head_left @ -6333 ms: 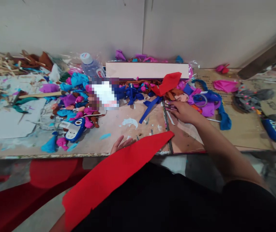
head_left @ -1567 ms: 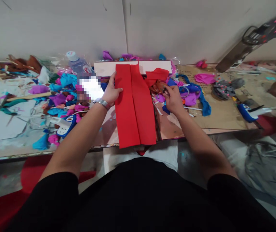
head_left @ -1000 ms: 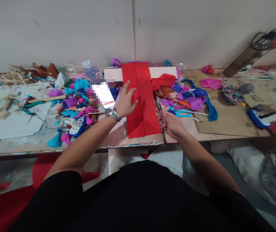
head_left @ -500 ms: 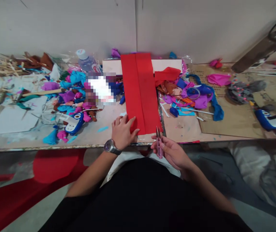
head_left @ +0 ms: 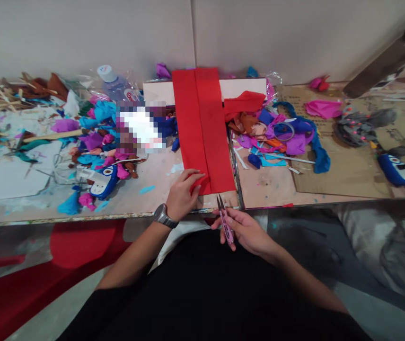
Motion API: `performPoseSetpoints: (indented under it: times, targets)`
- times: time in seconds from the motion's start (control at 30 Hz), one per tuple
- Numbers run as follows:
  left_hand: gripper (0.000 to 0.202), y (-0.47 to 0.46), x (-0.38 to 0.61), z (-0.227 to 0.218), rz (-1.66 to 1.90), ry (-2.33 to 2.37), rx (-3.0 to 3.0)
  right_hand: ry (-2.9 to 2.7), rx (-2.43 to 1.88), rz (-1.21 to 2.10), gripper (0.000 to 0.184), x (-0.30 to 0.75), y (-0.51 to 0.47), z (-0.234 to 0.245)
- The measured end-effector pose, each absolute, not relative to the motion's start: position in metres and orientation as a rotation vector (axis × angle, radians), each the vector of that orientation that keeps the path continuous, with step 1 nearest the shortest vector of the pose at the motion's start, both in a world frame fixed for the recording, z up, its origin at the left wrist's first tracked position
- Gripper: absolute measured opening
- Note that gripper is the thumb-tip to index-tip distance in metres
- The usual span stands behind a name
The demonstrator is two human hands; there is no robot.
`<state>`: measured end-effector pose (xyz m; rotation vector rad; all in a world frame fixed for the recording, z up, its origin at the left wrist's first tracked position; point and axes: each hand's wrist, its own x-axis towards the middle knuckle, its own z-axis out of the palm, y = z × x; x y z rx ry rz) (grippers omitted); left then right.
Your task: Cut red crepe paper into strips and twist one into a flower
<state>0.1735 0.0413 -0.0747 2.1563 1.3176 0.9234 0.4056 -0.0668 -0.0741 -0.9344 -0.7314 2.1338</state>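
Note:
A long red sheet (head_left: 214,128), of cloth or crepe paper, lies on the table with a lengthwise seam or overlapping edge down its middle. My left hand (head_left: 184,193), with a watch at the wrist, is over its near left corner, fingers stretched out and thumb apart. My right hand (head_left: 247,230) grips pink thread snips (head_left: 226,228) just in front of the table edge. Their dark blades point away from me, slightly apart, close to the sheet's near end. Beneath the sheet's far part lies a pale flat strip (head_left: 243,90).
Colourful scraps (head_left: 98,142) heap on the left, near a bottle (head_left: 115,87) and a blue-and-white glue gun (head_left: 105,182). More scraps (head_left: 277,132) and a ring (head_left: 283,131) lie right. Cardboard (head_left: 344,173) bears another blue tool (head_left: 394,170). A red chair (head_left: 87,246) stands below left.
My right hand has shifted left and toward me, tilting the snips to the left. My left hand has drawn its fingers closer together at the sheet's corner. The view has shifted slightly.

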Motion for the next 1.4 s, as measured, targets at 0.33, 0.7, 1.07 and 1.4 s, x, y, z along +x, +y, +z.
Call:
performPoseSetpoints:
  times: [0.33,0.7,1.07,1.4]
  targets:
    - [0.024,0.041,0.17,-0.066,1.133,1.111,1.781,-0.667,-0.873,2.255,0.043,0.398,-0.069,-0.075]
    - [0.04,0.033,0.165,-0.062,1.092,1.011,1.797,-0.574,-0.781,2.179,0.037,0.386,-0.061,-0.078]
    - [0.023,0.032,0.167,-0.055,1.215,1.108,1.777,-0.557,-0.663,2.368,0.038,0.388,-0.067,-0.07]
    - [0.012,0.022,0.169,-0.058,1.215,1.128,1.782,-0.5,-0.627,2.263,0.039,0.37,-0.061,-0.075]
